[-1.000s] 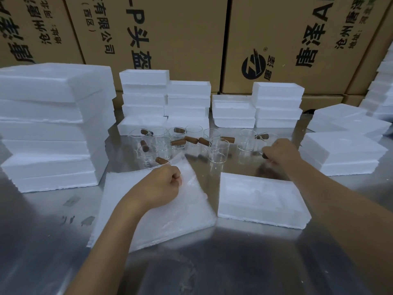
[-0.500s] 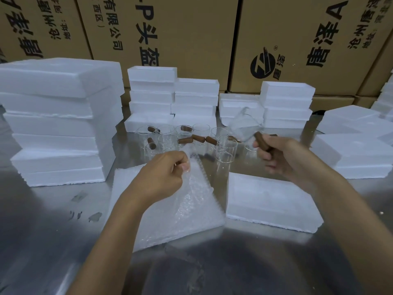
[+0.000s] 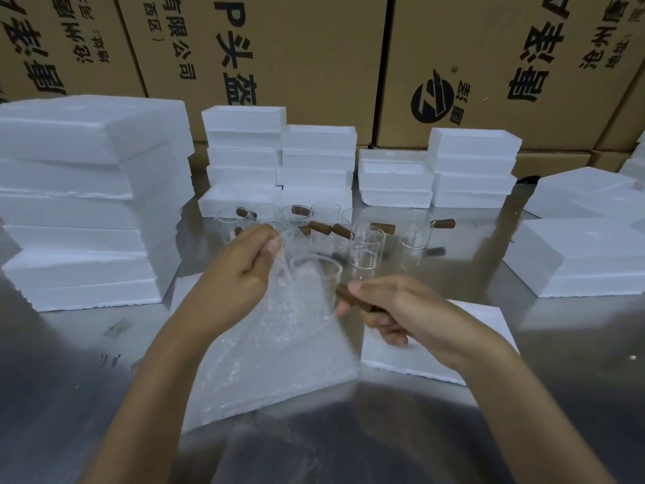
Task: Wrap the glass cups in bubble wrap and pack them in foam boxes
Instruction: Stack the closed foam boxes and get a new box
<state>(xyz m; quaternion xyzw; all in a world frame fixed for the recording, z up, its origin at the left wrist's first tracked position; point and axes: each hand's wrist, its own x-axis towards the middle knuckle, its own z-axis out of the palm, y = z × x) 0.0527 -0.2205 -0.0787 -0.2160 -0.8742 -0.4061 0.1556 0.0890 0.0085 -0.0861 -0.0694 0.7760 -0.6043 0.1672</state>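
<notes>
Hands: left hand (image 3: 237, 274) pinches bubble wrap (image 3: 279, 344) corner; right hand (image 3: 401, 309) grips wooden handle (image 3: 352, 297) of glass cup (image 3: 317, 277).
Cup: between hands, against lifted sheet.
Handling: glass likely light, slick, fragile; handle is the safest hold.
Wrap: limp, needs tension.
Foam box (image 3: 481, 330): under right hand, on table (image 3: 69, 379).

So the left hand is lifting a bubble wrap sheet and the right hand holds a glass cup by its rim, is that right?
Not quite. In the head view the right hand grips the glass cup by its brown wooden handle, not the rim. The left hand does lift the bubble wrap sheet.
</notes>
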